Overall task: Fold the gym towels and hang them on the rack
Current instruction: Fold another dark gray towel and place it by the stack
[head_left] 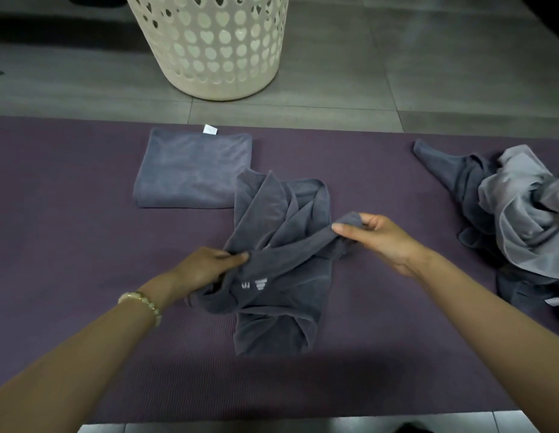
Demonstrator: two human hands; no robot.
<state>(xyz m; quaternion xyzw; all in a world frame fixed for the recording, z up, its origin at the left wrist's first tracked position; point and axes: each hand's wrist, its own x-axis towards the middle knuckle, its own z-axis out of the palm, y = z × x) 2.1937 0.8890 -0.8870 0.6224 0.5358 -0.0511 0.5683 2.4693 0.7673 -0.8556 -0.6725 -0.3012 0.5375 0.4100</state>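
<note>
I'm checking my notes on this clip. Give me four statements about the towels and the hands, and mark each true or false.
1. The left hand and the right hand both grip the crumpled towel. True.
2. The folded towel lies inside the basket. False: it lies flat on the mat, and the basket stands on the floor beyond the mat.
3. A pile of towels, not yet folded, lies at the right end of the mat. True.
4. The bracelet is on the right wrist. False: it is on the left wrist.
</note>
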